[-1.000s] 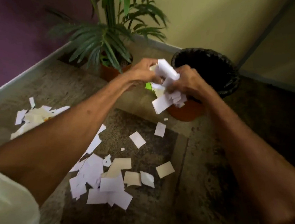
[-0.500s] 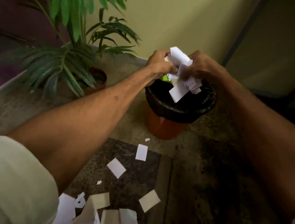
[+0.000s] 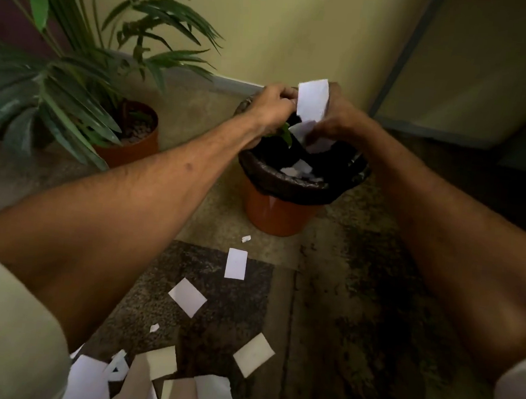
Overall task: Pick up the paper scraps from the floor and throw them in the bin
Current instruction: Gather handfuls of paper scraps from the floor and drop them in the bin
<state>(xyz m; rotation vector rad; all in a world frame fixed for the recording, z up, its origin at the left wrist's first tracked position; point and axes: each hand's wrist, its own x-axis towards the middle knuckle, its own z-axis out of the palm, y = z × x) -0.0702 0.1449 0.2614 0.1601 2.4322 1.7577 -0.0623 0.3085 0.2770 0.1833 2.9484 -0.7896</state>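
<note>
Roughly partway: a handful of paper scraps [image 3: 312, 103] sits over the bin [image 3: 282, 198], pinched between left hand [image 3: 271, 106] and right hand [image 3: 341, 120]; some already lie inside. Many floor scraps [image 3: 187, 297] remain on the floor [image 3: 357, 303] nearer the person.

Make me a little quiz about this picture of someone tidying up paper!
1. True or false: both hands, the left hand and the right hand, are over the bin.
2. What lines the bin: A) a black bag, B) a blue cloth, C) nothing?
3. Fill in: next to the bin stands a potted ____.

Key:
1. True; they hold paper scraps above it.
2. A, a black bag.
3. Plant. More scraps on the floor wait.
</note>
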